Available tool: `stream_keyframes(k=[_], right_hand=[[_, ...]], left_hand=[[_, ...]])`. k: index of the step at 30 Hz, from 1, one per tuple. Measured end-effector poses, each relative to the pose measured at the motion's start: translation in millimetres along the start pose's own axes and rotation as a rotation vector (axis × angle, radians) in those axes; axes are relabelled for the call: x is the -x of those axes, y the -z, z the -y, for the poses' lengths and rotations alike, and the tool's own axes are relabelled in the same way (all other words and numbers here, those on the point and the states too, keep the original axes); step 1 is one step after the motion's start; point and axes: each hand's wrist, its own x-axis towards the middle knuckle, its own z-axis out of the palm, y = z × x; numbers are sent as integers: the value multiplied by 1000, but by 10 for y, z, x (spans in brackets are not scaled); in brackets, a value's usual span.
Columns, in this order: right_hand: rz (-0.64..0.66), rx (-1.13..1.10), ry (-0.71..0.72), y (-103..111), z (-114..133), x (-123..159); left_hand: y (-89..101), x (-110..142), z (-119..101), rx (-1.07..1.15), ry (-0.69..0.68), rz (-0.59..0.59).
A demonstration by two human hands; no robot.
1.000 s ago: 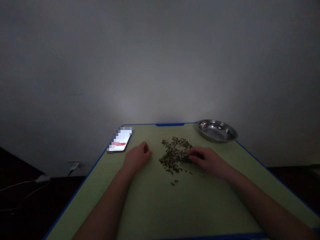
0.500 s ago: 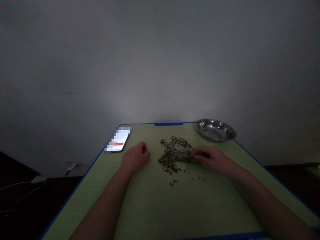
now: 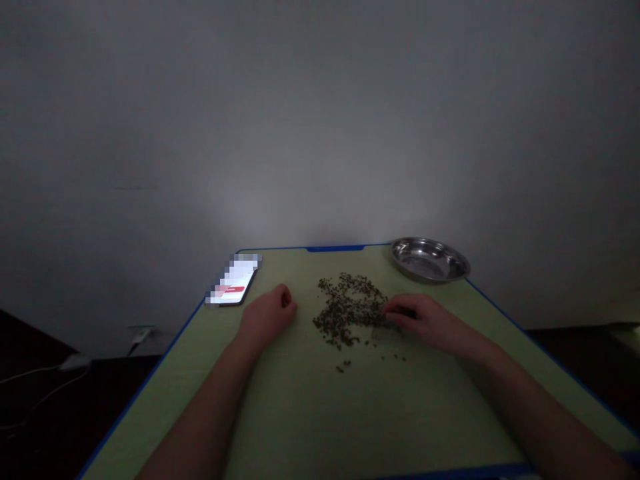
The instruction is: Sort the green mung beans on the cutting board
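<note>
Wall [image 3: 320,133], dim grey, behind pale-green, blue-edged table [image 3: 320,413]. White plug [image 3: 143,335] well left of the left hand's [image 3: 267,313] fingers; lit smartphone [image 3: 237,280] nearer, on the same side. Those fingers loosely curled, contents impossible to tell. Between both hands' fingers, small dark grains [image 3: 345,320] in a loose spread, reaching the right hand's [image 3: 420,320] fingertips; direction and long axis unclear. Right thumb and fingertips narrow; cannot tell if holding a grain. Steel bowl [image 3: 425,270] beyond them, rightward.

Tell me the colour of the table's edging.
Blue; the table edging shows best in the head view, the only one given.
</note>
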Motion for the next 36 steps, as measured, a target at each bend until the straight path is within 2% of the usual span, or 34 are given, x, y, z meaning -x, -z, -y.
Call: stream_keyframes(k=[4,10,19,30,33,36], right_hand=[[2,21,-1,-2,-15,-9],[-67,13,-26,39,-56,-6],[70,-26,-81,129,-50,64],[138,-37,-92,125,-63,75],[107,-4,-111,114,-86,66],[12,79,-108,114,-135,50]], left_hand=[[11,-1,-5,-3,8,13],[4,-9,-1,-5,-2,8],[1,-11,13,2,-14,-5],[14,-5,-3,-3,-13,5],[16,-2,-3,-3,-8,7],[10,-1,4,-2,-10,4]])
